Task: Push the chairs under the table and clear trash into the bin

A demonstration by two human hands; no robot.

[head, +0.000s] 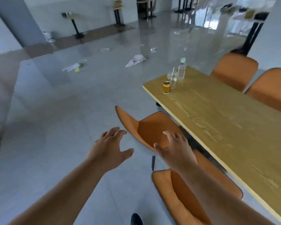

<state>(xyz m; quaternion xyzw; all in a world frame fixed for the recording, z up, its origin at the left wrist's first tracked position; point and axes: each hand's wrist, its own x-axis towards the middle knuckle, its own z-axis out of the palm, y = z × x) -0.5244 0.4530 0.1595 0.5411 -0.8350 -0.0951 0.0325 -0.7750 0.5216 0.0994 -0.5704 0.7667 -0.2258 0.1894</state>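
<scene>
Reaching with fingers spread and empty, left hand (109, 151) and right hand (175, 149) close on the orange upholstered chair (150, 129) angled beside the pale wooden table (225, 120), where a lopsided shove could twist it sideways.

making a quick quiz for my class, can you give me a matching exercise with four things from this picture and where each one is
Things:
1. gold can
2. clear bottle
3. crumpled white bag
4. left hand

Places:
a. on the floor, far from the table
b. near the table's corner edge
c. open, beside the chair back
d. upright on the table behind the cup

Pairs: 1-b, 2-d, 3-a, 4-c
</scene>
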